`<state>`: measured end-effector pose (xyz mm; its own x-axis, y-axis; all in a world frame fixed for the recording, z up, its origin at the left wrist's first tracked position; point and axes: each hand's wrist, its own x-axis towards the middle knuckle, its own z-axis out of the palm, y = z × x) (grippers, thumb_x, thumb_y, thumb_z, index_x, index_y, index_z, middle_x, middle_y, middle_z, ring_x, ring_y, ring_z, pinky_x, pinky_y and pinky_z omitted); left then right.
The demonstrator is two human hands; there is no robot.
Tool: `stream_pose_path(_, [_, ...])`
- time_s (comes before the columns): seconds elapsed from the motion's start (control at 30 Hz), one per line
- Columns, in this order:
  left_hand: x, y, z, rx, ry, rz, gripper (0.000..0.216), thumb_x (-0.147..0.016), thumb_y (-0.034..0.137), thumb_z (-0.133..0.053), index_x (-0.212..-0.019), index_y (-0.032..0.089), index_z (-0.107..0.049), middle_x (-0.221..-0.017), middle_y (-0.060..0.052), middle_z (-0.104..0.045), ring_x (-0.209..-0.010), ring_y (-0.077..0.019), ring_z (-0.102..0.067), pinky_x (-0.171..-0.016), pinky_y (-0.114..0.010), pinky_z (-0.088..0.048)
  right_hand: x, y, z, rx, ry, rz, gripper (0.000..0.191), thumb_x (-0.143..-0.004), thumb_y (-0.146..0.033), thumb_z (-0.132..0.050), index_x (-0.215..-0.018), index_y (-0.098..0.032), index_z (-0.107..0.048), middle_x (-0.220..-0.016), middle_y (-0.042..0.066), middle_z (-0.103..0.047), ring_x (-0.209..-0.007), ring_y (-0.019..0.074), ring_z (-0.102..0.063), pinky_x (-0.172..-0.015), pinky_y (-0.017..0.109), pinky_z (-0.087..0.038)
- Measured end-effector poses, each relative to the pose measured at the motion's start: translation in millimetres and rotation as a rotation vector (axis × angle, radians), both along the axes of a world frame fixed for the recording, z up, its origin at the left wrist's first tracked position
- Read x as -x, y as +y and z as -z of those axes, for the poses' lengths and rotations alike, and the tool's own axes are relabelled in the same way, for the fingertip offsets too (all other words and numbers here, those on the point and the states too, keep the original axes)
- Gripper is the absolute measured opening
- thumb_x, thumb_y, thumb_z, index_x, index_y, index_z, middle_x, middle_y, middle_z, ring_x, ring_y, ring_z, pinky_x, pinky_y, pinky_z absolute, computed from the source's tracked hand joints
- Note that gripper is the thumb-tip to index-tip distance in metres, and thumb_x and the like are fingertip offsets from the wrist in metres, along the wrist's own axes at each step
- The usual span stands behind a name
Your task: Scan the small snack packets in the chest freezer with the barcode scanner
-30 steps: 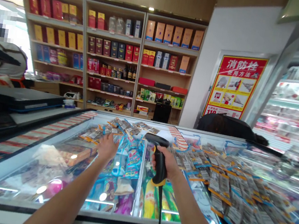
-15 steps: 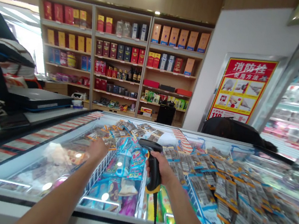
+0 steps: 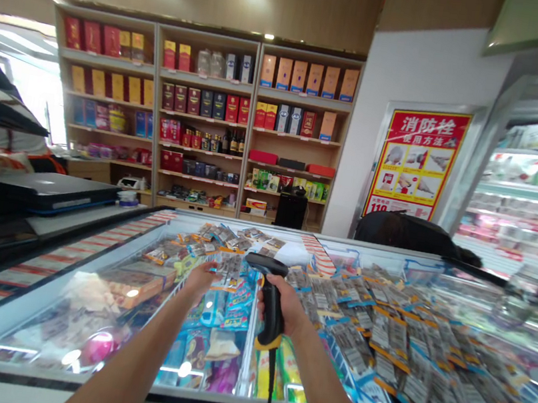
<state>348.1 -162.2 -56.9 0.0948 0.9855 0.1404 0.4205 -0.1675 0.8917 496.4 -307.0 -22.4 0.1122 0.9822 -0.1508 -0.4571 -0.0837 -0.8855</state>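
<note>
My right hand point(image 3: 287, 307) grips a black barcode scanner point(image 3: 269, 296) with a yellow base and a cable hanging down, held over the chest freezer point(image 3: 199, 394). My left hand point(image 3: 201, 277) reaches forward over the freezer's glass top and touches a small snack packet point(image 3: 227, 268) among the rows of packets point(image 3: 222, 242) laid there. Whether its fingers grip that packet I cannot tell. Below the hands lie blue and yellow ice cream packs point(image 3: 228, 303) in wire baskets.
Rows of flat blue-edged packets point(image 3: 400, 336) cover the right glass lid. A counter with a laptop point(image 3: 56, 186) stands at left. Wooden shelves of boxes point(image 3: 200, 117) fill the back wall, beside a red poster point(image 3: 419, 160). A refrigerated display point(image 3: 537, 194) is at right.
My left hand moved right and forward from the left lid toward the packets in the middle. The scanner hand stayed nearly in place. The view shifted slightly.
</note>
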Motion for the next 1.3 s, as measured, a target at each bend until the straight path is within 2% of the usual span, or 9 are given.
stream_pose_path(0.2, [-18,-11,-2.4,-0.006,-0.104,-0.016,0.026,-0.058,0.01,-0.056,-0.083,0.013,-0.061,-0.058,0.001,-0.061,-0.056,-0.0136,-0.057,-0.048,-0.02,-0.04,-5,-8,-0.9,-0.102,-0.003,0.005,0.021,-0.07,-0.035,-0.048,-0.073,-0.015,-0.052,-0.048,-0.003,-0.052,-0.035,0.0089,-0.046,-0.032,0.021,-0.038])
stream_pose_path(0.43, [-33,-25,-11.1,0.012,-0.138,0.053,0.034,-0.061,0.012,-0.057,-0.095,0.011,-0.059,-0.065,-0.002,-0.063,-0.06,-0.0141,-0.059,-0.053,-0.022,-0.042,-21,-16,-3.2,-0.14,-0.023,0.101,0.023,-0.068,-0.037,-0.052,-0.073,-0.014,-0.053,-0.048,-0.003,-0.053,-0.036,0.0091,-0.047,-0.032,0.02,-0.038])
stream_pose_path(0.63, [-86,-63,-24.9,0.01,-0.105,0.257,0.034,-0.063,0.012,-0.058,-0.097,0.012,-0.058,-0.07,-0.002,-0.064,-0.055,-0.0113,-0.057,-0.048,-0.02,-0.041,-65,-46,-17.7,-0.141,0.009,0.266,0.021,-0.07,-0.036,-0.05,-0.069,-0.015,-0.052,-0.047,-0.003,-0.052,-0.035,0.0083,-0.046,-0.032,0.019,-0.037])
stream_pose_path(0.77, [-131,-99,-21.3,-0.034,-0.033,0.371,0.036,-0.063,0.012,-0.059,-0.099,0.014,-0.057,-0.073,-0.002,-0.065,-0.062,-0.0113,-0.059,-0.055,-0.02,-0.043,-89,-67,-24.6,-0.146,0.027,0.359,0.021,-0.072,-0.034,-0.048,-0.063,-0.014,-0.051,-0.048,-0.002,-0.052,-0.036,0.0077,-0.046,-0.033,0.019,-0.038])
stream_pose_path(0.9, [-165,-131,-8.3,-0.12,0.106,0.363,0.036,-0.062,0.014,-0.06,-0.098,0.017,-0.056,-0.079,-0.005,-0.066,-0.075,-0.0166,-0.06,-0.065,-0.025,-0.043,-107,-81,-23.4,-0.168,0.045,0.39,0.021,-0.073,-0.033,-0.046,-0.065,-0.014,-0.051,-0.049,-0.001,-0.053,-0.037,0.008,-0.046,-0.034,0.019,-0.039])
stream_pose_path(1.0, [-177,-146,-2.0,-0.177,0.201,0.33,0.044,-0.063,0.018,-0.06,-0.106,0.017,-0.051,-0.087,-0.009,-0.064,-0.082,-0.0226,-0.059,-0.069,-0.032,-0.04,-115,-85,-19.8,-0.193,0.059,0.391,0.019,-0.074,-0.032,-0.046,-0.071,-0.015,-0.053,-0.05,-0.002,-0.054,-0.038,0.0085,-0.047,-0.035,0.02,-0.04])
stream_pose_path(1.13, [-170,-138,-2.3,-0.307,0.328,0.293,0.054,-0.066,0.032,-0.058,-0.116,0.02,-0.041,-0.105,-0.011,-0.057,-0.088,-0.0229,-0.058,-0.07,-0.031,-0.04,-108,-76,-18.1,-0.151,0.056,0.376,0.021,-0.074,-0.033,-0.047,-0.068,-0.014,-0.052,-0.049,-0.001,-0.054,-0.038,0.0079,-0.047,-0.035,0.019,-0.04])
stream_pose_path(1.2, [-156,-120,-4.1,-0.4,0.431,0.246,0.049,-0.073,0.038,-0.049,-0.118,0.021,-0.039,-0.112,-0.01,-0.054,-0.091,-0.0201,-0.057,-0.07,-0.029,-0.04,-97,-65,-19.0,-0.131,0.062,0.339,0.022,-0.074,-0.034,-0.047,-0.066,-0.014,-0.052,-0.048,-0.001,-0.053,-0.036,0.0075,-0.046,-0.033,0.018,-0.039])
stream_pose_path(1.3, [-123,-81,-6.5,-0.442,0.551,0.145,0.042,-0.079,0.035,-0.04,-0.117,0.019,-0.041,-0.115,-0.009,-0.051,-0.097,-0.0182,-0.053,-0.074,-0.026,-0.04,-80,-42,-20.0,-0.118,0.06,0.273,0.02,-0.074,-0.034,-0.047,-0.07,-0.015,-0.052,-0.047,-0.003,-0.052,-0.035,0.0078,-0.046,-0.032,0.018,-0.038])
